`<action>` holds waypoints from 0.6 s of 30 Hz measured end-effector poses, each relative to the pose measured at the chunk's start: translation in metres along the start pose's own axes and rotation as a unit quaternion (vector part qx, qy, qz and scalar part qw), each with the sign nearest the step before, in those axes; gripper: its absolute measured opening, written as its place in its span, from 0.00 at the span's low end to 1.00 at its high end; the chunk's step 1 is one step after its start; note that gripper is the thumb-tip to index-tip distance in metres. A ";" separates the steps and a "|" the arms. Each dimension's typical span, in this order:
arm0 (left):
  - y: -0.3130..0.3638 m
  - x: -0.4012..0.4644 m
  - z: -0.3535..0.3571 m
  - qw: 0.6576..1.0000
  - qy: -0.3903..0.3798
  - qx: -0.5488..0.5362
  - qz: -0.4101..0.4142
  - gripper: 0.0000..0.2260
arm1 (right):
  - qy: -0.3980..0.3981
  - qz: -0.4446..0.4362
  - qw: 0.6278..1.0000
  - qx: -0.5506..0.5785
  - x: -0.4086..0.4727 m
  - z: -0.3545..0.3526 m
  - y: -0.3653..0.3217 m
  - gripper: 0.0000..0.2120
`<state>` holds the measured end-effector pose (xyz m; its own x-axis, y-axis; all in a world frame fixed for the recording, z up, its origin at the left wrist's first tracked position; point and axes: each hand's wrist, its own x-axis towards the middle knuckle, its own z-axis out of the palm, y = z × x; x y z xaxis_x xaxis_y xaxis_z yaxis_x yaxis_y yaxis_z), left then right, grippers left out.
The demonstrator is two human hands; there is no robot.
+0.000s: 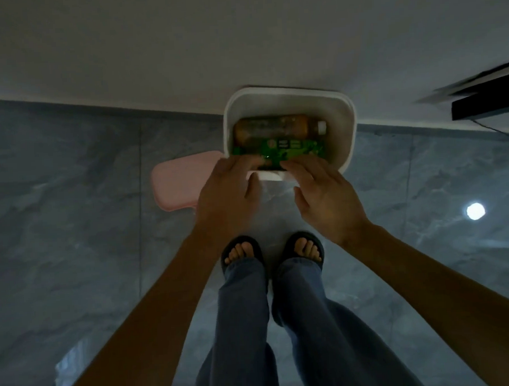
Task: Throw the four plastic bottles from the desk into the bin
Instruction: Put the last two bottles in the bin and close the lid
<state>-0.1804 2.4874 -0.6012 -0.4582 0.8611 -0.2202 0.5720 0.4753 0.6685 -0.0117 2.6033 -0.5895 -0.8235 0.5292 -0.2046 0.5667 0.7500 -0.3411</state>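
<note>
A flat pink plastic lid [177,182] lies on the grey tiled floor just left of the white rounded plastic bin [350,120]; above the bin's near rim the left hand [227,194] and right hand [324,195] meet on a green-labelled plastic bottle [280,150], fingers curled onto its near edge, how tightly I cannot tell. Two bottles are visible, the green one and an amber-brown plastic bottle [273,128] lying inside. Lying crosswise, the green bottle could catch on the rim and roll out.
</note>
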 end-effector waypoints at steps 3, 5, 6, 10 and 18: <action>-0.041 -0.052 -0.015 0.995 0.013 -0.014 -0.102 0.09 | 0.020 -0.047 0.998 0.038 -0.008 0.005 -0.034 0.17; -0.077 -0.074 -0.012 0.986 0.003 -0.003 -0.167 0.09 | -0.041 -0.054 0.997 0.048 -0.007 0.023 -0.056 0.17; -0.095 -0.081 -0.008 0.982 -0.006 0.005 -0.190 0.10 | -0.085 -0.047 0.994 0.043 -0.004 0.038 -0.065 0.18; -0.159 -0.083 0.014 0.969 -0.063 0.055 -0.232 0.16 | -0.214 -0.009 0.977 0.000 0.027 0.111 -0.084 0.24; -0.234 -0.049 0.053 0.972 -0.059 0.112 -0.199 0.16 | -0.240 -0.055 0.966 -0.081 0.093 0.215 -0.098 0.22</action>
<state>-0.2557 2.3439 -0.7847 -0.5998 0.6095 -0.5185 0.5048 0.7909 0.3458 -0.1498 2.4933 -0.7722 -0.7748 0.2275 -0.5899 0.4400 0.8640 -0.2448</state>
